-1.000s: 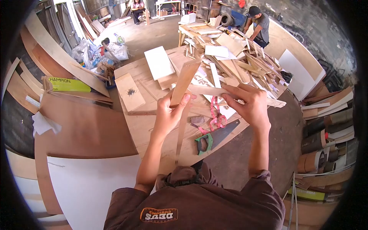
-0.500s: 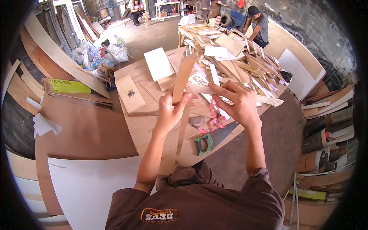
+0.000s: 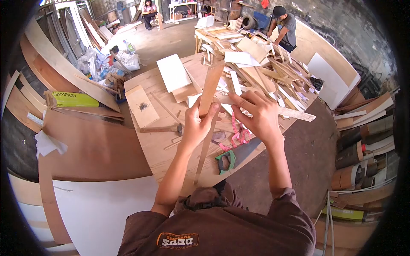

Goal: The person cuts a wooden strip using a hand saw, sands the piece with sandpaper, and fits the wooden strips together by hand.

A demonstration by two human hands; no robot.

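Note:
My left hand (image 3: 200, 123) is wrapped around a long, narrow wooden strip (image 3: 212, 83), its thumb pressed on the wood. The strip tilts steeply, one end up and the other down toward my chest. A second wooden strip (image 3: 297, 114) lies crosswise in my right hand (image 3: 257, 117), gripped between thumb and fingers. Its left end meets the first strip beside my left fingers; whether they touch is hidden. Below my hands, a green-handled handsaw (image 3: 231, 161) and a pink measuring tape (image 3: 240, 137) lie on the plywood table (image 3: 171, 147). A hammer (image 3: 160, 129) rests left of my left hand.
Scrap wood (image 3: 273, 70) is heaped at the table's far right. A white board (image 3: 174, 72) and a small board with a dark pile of nails (image 3: 142, 106) lie at left. A co-worker (image 3: 285, 30) leans over the far end; another person (image 3: 149, 10) sits at the back.
My left hand and its strip have shifted slightly right, uncovering the hammer's head. The right hand still holds the crosswise strip. The whole view has moved a little.

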